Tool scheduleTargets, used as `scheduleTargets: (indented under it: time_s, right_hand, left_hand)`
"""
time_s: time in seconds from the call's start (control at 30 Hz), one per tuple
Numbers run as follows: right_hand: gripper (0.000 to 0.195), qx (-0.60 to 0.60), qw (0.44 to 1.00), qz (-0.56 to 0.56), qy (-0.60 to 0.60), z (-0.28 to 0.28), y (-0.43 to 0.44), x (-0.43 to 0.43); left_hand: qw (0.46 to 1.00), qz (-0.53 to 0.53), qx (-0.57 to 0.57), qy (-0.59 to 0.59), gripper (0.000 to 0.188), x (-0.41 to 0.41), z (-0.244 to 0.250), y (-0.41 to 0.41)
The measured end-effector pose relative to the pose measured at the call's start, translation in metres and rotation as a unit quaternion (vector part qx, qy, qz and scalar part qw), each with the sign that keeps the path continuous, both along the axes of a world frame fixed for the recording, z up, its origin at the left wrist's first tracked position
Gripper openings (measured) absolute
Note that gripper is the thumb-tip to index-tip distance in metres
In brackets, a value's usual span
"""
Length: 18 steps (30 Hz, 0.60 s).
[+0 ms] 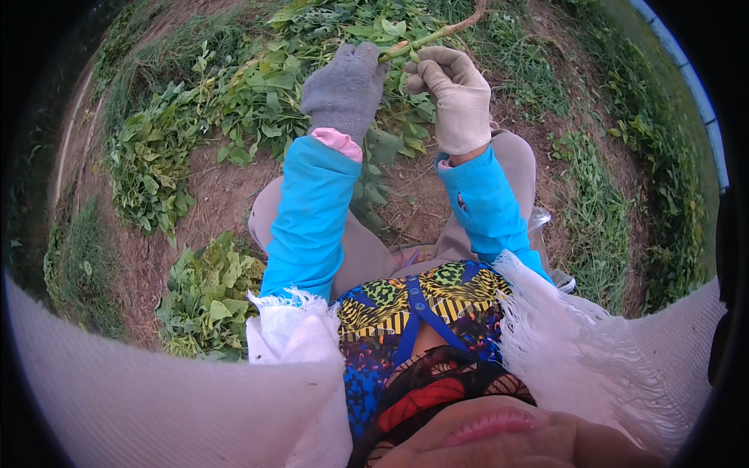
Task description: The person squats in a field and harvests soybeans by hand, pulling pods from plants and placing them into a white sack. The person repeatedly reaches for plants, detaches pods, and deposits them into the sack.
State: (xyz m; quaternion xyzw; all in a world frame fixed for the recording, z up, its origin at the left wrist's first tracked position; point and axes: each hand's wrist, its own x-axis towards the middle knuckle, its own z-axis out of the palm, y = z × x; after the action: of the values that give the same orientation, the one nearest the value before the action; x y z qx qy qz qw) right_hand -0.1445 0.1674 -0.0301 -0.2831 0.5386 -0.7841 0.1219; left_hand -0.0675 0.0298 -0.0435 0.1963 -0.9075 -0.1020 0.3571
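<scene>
My left hand (345, 88), in a grey knit glove, grips the lower end of a plant stem (430, 40). The stem is green near the hands, turns brown, and runs up and right out of the picture. Beside it my right hand (450, 88), in a cream glove, has its thumb and fingertips closed on a small green piece (413, 56) at the stem. Past both hands spreads a heap of cut leafy green plants (263, 88). The left fingertips face away and are partly hidden.
Bare brown soil (216, 193) with dry litter lies around my bent knees. A smaller pile of leafy plants (210, 292) sits by my left side. Grass (591, 234) and a row of green plants (667, 175) run along the right. Clear plastic (538, 219) shows beside my right leg.
</scene>
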Motion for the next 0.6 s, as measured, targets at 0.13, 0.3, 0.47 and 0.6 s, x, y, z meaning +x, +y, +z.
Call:
scheduleTargets:
  time_s: [0.13,0.3,0.47,0.6]
  right_hand:
    - [0.019,-0.014,1.0,-0.02,-0.007,-0.001,-0.001,0.002]
    - [0.019,0.012,0.998,-0.045,0.035,-0.003,-0.004,0.002]
    - [0.018,0.084,0.995,-0.026,0.043,0.003,-0.002,0.004]
    - [0.018,0.066,0.997,0.007,0.025,-0.002,-0.001,-0.006]
  left_hand:
    - [1.0,-0.003,0.007,-0.017,0.026,0.002,0.005,0.002]
    - [0.999,-0.007,-0.032,-0.002,0.024,0.0,0.001,0.001]
    - [0.999,-0.015,-0.05,0.016,0.022,0.001,-0.003,-0.001]
    - [0.999,-0.02,-0.045,0.01,0.022,-0.001,-0.005,0.0]
